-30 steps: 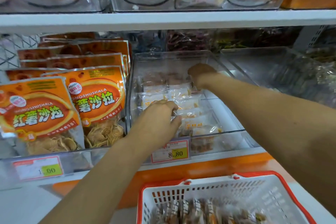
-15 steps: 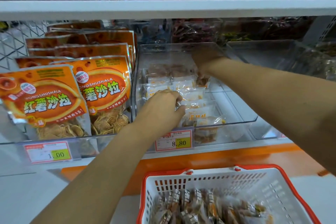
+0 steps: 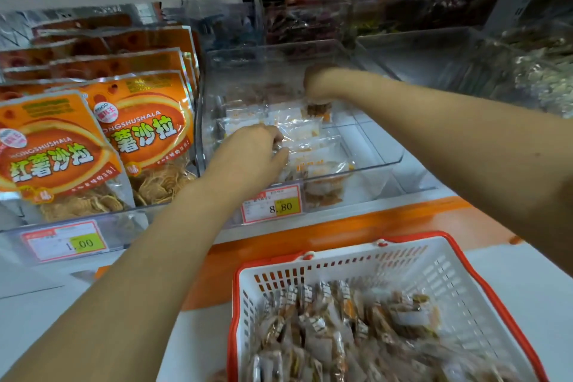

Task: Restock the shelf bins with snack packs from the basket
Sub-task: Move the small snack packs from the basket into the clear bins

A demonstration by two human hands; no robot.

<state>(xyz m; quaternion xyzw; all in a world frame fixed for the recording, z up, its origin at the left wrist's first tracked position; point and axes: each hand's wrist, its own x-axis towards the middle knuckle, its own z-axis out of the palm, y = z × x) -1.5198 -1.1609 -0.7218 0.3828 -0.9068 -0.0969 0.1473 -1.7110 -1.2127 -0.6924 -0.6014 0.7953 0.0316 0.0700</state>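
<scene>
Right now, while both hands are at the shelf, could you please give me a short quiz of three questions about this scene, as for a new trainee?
1. True or false: the left hand and the right hand both reach into the same clear bin.
2. The price tag at the front of that bin reads: A) 1.00 B) 8.80 C) 18.00
3. Fill in: the snack packs not yet shelved lie in the white ___ with a red rim, below the shelf.

Key: 1 true; 2 B; 3 basket.
</scene>
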